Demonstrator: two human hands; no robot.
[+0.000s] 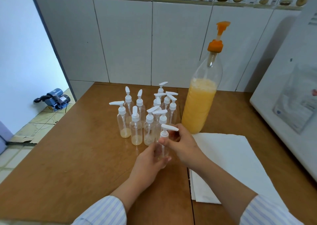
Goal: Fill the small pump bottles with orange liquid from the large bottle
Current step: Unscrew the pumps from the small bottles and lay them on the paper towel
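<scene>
Uncapping was judged the step in hand: one small pump bottle (162,149), in front of the large bottle (199,104), was gripped at its body by the left hand (151,161), while the right hand (181,143) fingers pinched its white collar. Next, the pump probably had to be unscrewed and lifted.

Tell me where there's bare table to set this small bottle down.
Bare wooden table lies left of the small pump bottles out to the table edge, and in front of them, left of the white paper sheet. It is crowded between the cluster and the large bottle. Both the left hand and right hand grip the held bottle.
</scene>
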